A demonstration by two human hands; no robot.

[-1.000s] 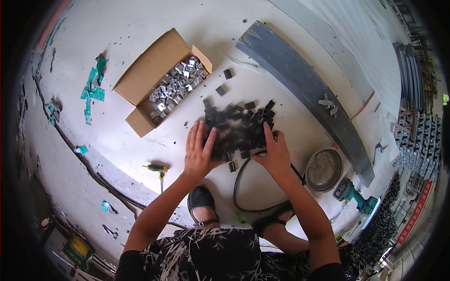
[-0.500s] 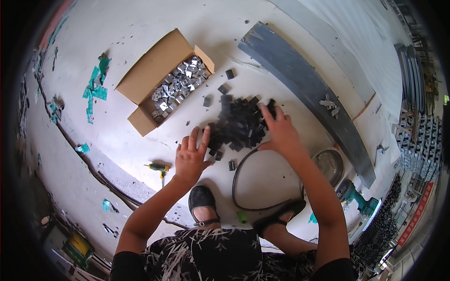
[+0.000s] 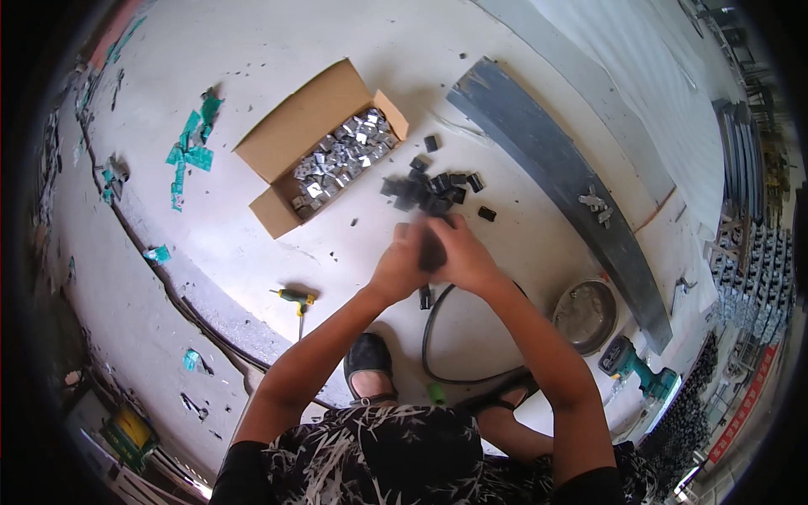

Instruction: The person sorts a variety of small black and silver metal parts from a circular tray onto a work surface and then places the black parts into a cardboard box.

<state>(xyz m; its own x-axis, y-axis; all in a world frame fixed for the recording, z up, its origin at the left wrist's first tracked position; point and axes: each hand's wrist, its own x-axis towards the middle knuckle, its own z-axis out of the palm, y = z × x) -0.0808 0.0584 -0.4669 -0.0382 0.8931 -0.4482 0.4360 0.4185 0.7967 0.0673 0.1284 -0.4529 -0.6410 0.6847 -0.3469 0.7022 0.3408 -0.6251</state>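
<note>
My left hand (image 3: pixel 399 264) and my right hand (image 3: pixel 465 259) are drawn together in front of me, cupped around a clump of small black blocks (image 3: pixel 432 250). Motion smears the fingertips and the clump, so how many blocks lie between the palms is hidden. Just beyond my fingers, more black blocks (image 3: pixel 454 194) are scattered in a loose pile on the pale floor. One black piece (image 3: pixel 425 297) lies below my wrists. An open cardboard box (image 3: pixel 296 126) full of small shiny metal pieces (image 3: pixel 345 151) stands beyond my left hand.
A long grey curved beam (image 3: pixel 555 160) lies to the right, with metal bits on it. Nearer are a round metal bowl (image 3: pixel 587 316), a teal power drill (image 3: pixel 635 368) and a black hose (image 3: pixel 427 343). A green-yellow screwdriver (image 3: pixel 296 297) and green tape scraps (image 3: pixel 192 151) lie to the left.
Both hands have come together from either side of the black pile, gathering part of it between them. The pile has become smaller and more spread out.
</note>
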